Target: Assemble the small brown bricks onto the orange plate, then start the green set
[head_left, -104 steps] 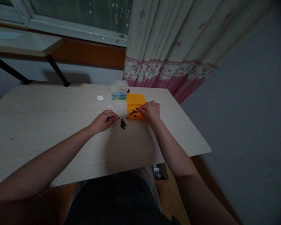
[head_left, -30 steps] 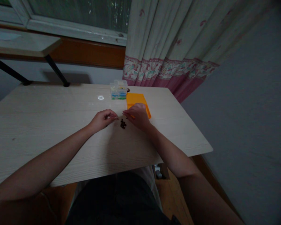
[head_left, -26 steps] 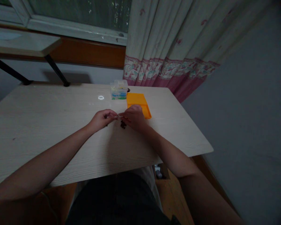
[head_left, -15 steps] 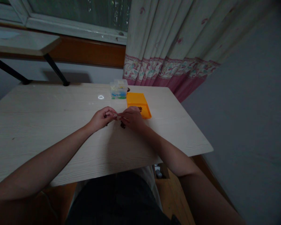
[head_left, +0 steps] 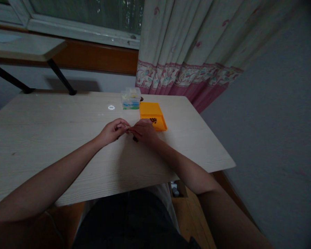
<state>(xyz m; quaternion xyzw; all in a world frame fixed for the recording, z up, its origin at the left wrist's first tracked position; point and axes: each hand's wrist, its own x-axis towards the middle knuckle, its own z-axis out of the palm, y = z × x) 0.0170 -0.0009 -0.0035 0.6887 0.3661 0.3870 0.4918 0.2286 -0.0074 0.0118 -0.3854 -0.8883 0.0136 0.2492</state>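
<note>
Two-handed near frame centre, seemingly pinching something tiny [head_left: 126, 127], too small to identify, in the narrow grip of left hand [head_left: 114, 131] and right hand [head_left: 145, 132], apparently working it by the dark pieces [head_left: 135, 139] on the tabletop [head_left: 54, 129], left of the orange tray [head_left: 159, 125], probably needing steady alignment next.

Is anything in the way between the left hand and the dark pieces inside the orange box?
Yes: the right hand lies between, its fingers right by the left hand, and it hides part of the orange box; some dark pieces show just beyond it.
</note>
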